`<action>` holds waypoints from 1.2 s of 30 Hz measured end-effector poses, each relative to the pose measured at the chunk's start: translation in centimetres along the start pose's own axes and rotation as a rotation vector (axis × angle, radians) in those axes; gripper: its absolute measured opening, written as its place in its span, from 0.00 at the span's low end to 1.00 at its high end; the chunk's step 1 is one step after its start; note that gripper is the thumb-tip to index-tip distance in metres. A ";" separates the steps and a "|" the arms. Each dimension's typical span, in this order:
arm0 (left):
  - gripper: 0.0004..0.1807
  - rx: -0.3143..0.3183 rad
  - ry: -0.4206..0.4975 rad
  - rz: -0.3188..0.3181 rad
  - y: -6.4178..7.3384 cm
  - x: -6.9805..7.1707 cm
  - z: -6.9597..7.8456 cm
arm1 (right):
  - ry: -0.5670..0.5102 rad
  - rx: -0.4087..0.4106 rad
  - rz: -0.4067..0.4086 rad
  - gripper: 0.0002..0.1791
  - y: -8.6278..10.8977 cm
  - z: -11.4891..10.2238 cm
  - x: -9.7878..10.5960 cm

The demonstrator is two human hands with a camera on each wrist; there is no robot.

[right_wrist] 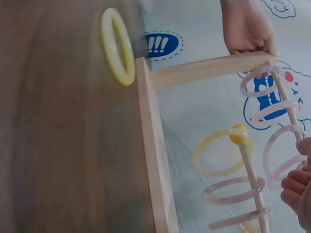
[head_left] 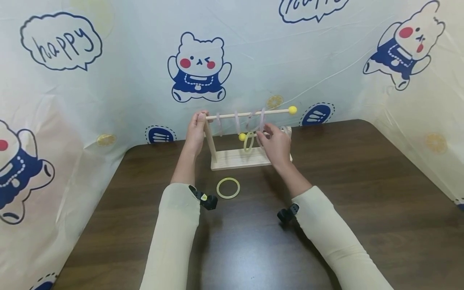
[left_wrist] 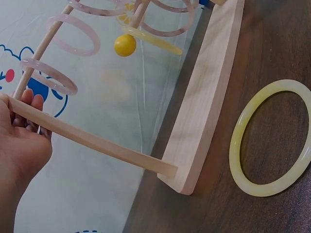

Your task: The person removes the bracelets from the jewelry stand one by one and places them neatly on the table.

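A wooden bangle stand (head_left: 239, 159) carries two rods tipped with yellow balls. Several pale pink bangles (left_wrist: 73, 36) hang on the upper rod (head_left: 232, 116). On the lower rod (right_wrist: 250, 167) hang a yellow bangle (right_wrist: 197, 158) and two mauve ones. My left hand (head_left: 196, 131) grips the stand where the upper rod meets its side post (left_wrist: 92, 138). At the upper rod's other part, my right hand (head_left: 277, 146) pinches a pink bangle (head_left: 262, 117) between thumb and fingers; it is partly cut off in the right wrist view.
Another yellow bangle (head_left: 228, 188) lies flat on the dark wooden table (head_left: 239, 241), in front of the stand. Behind the stand hangs a pale cloth (head_left: 137, 80) with printed bears. Black cameras (head_left: 208, 201) are strapped to both wrists.
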State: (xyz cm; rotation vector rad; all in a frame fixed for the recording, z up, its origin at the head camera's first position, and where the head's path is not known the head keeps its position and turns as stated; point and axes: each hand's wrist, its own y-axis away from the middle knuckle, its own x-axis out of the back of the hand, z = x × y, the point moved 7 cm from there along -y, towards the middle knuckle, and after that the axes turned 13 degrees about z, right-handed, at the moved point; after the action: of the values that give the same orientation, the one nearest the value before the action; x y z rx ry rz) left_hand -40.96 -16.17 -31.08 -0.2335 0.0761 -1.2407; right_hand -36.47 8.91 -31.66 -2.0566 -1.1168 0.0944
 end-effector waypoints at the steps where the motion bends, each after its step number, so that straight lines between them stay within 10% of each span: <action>1: 0.24 0.001 0.000 0.001 0.0 0.0 0.0 | 0.001 -0.006 0.003 0.18 -0.2 0.0 -0.1; 16: 0.25 0.000 0.004 0.000 0.0 0.2 -0.2 | -0.079 -0.199 0.043 0.12 -0.8 0.9 -0.4; 36: 0.25 0.000 0.009 0.007 0.0 0.1 -0.2 | -0.013 -0.001 0.156 0.09 -1.0 0.3 0.7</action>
State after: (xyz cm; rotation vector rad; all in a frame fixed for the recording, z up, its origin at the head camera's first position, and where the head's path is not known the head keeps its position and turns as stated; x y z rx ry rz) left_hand -41.00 -16.29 -31.24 -0.2271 0.0847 -1.2349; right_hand -36.86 9.94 -31.01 -2.1442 -0.9629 0.1843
